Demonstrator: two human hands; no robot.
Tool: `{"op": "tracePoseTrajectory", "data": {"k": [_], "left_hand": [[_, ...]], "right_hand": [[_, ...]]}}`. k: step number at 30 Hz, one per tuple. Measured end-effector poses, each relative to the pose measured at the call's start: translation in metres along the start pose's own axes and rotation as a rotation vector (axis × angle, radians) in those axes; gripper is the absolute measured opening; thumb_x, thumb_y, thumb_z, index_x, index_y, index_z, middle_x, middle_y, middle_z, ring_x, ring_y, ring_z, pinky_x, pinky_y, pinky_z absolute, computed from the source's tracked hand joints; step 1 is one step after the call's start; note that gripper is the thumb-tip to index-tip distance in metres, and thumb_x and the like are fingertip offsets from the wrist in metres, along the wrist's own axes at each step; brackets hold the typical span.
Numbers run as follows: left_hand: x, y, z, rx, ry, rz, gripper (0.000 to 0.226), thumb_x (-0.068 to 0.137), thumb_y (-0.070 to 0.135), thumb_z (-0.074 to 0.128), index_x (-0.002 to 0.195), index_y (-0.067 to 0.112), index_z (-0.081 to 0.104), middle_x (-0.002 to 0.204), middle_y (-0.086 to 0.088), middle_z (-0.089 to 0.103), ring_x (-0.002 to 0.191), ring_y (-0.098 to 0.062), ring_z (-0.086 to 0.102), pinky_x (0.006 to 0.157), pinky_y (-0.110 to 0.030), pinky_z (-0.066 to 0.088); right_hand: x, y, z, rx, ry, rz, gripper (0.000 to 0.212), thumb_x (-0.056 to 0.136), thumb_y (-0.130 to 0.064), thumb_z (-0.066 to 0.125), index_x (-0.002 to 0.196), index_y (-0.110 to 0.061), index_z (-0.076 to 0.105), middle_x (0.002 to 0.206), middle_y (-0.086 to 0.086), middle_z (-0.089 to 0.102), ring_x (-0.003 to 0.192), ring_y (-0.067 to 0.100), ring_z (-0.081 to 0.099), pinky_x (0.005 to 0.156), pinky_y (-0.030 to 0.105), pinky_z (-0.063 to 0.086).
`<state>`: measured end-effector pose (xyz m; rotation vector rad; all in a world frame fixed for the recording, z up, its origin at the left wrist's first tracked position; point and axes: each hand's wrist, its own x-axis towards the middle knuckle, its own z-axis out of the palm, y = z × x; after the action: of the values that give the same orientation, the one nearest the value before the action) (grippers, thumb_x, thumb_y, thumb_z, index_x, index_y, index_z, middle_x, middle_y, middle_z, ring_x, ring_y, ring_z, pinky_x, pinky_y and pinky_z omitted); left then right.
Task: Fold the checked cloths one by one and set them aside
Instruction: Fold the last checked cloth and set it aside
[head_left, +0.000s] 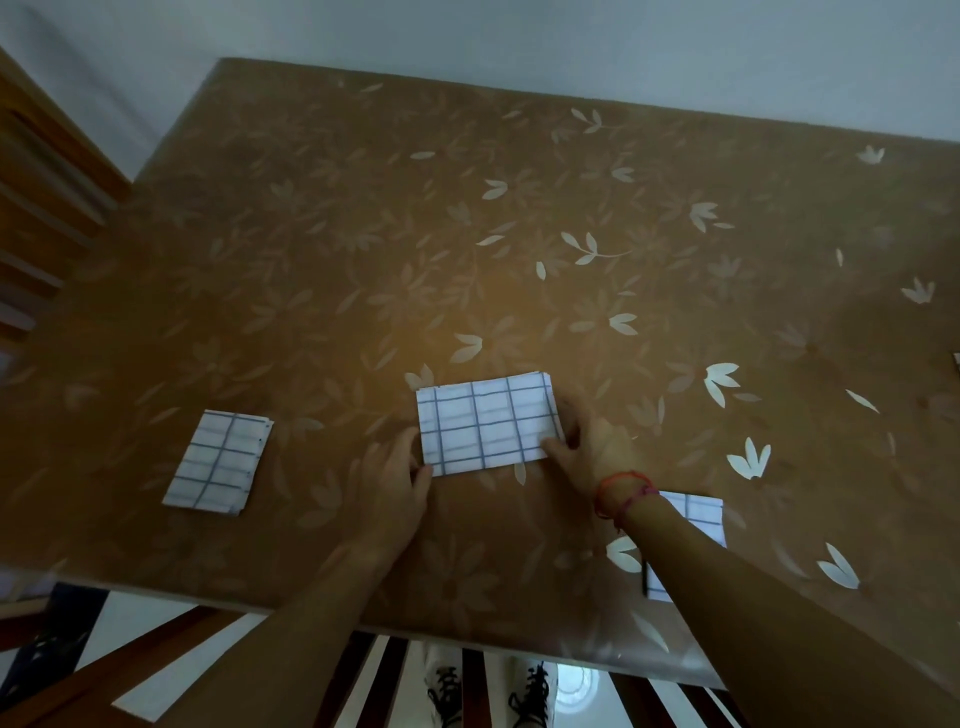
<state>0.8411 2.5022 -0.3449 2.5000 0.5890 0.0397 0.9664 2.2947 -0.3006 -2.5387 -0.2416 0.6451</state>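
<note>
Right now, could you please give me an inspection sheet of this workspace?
Surface: table under a brown leaf-patterned cover.
Job's things: middle cloth folded, between both hands; left cloth folded, lying apart; right cloth partly hidden under the right forearm.
Clutter: nothing seen.
Hands: left hand touches the middle cloth's near-left corner, grip unclear; right hand pinches its right edge.
Cables: nothing seen.
Surroundings: wooden chair at left; pale wall behind; shoes below the near table edge.
</note>
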Motion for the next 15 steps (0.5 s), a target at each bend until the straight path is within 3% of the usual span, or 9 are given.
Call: {"op": "tracePoseTrajectory", "data": {"k": [4, 6, 8, 12, 15], "left_hand": [[0.002, -0.008, 0.004, 0.123, 0.029, 0.056, 0.040, 0.087, 0.026, 0.063, 0.124, 0.012, 0.056, 0.108, -0.005, 0.062, 0.101, -0.024, 0.053, 0.087, -0.040, 0.046], [0.004, -0.010, 0.003, 0.177, 0.057, 0.146, 0.041, 0.087, 0.029, 0.055, 0.124, 0.010, 0.055, 0.116, -0.009, 0.060, 0.104, -0.025, 0.053, 0.087, -0.039, 0.047], [0.008, -0.011, -0.001, 0.241, 0.042, 0.255, 0.048, 0.090, 0.032, 0.042, 0.130, 0.006, 0.052, 0.129, -0.013, 0.056, 0.117, -0.028, 0.051, 0.096, -0.043, 0.046], [0.023, -0.016, -0.006, 0.396, -0.089, 0.421, 0.059, 0.096, 0.035, 0.028, 0.146, 0.004, 0.032, 0.155, -0.012, 0.027, 0.143, -0.024, 0.024, 0.113, -0.039, 0.025], [0.031, -0.022, -0.004, 0.464, -0.141, 0.454, 0.060, 0.098, 0.037, 0.024, 0.149, 0.004, 0.023, 0.157, -0.012, 0.018, 0.146, -0.021, 0.012, 0.116, -0.042, 0.022]], "right_hand": [[0.006, 0.007, 0.007, -0.029, 0.006, -0.039, 0.063, 0.083, -0.029, 0.065, 0.139, -0.028, 0.037, 0.110, 0.007, 0.061, 0.090, 0.030, 0.063, 0.077, 0.039, 0.054], [0.006, 0.008, 0.008, -0.045, 0.039, -0.084, 0.063, 0.083, -0.030, 0.065, 0.139, -0.025, 0.038, 0.123, 0.007, 0.048, 0.093, 0.028, 0.060, 0.079, 0.041, 0.054], [0.007, 0.005, 0.011, -0.110, 0.112, -0.174, 0.060, 0.082, -0.033, 0.064, 0.137, -0.020, 0.042, 0.123, 0.008, 0.044, 0.099, 0.027, 0.055, 0.081, 0.042, 0.054], [0.010, -0.018, 0.027, -0.343, 0.161, -0.410, 0.060, 0.082, -0.039, 0.057, 0.135, -0.013, 0.046, 0.131, 0.016, 0.047, 0.112, 0.033, 0.050, 0.090, 0.047, 0.049], [0.014, -0.037, 0.048, -0.430, 0.054, -0.549, 0.068, 0.089, -0.040, 0.051, 0.147, -0.008, 0.032, 0.152, 0.020, 0.028, 0.140, 0.034, 0.030, 0.113, 0.043, 0.028]]}}
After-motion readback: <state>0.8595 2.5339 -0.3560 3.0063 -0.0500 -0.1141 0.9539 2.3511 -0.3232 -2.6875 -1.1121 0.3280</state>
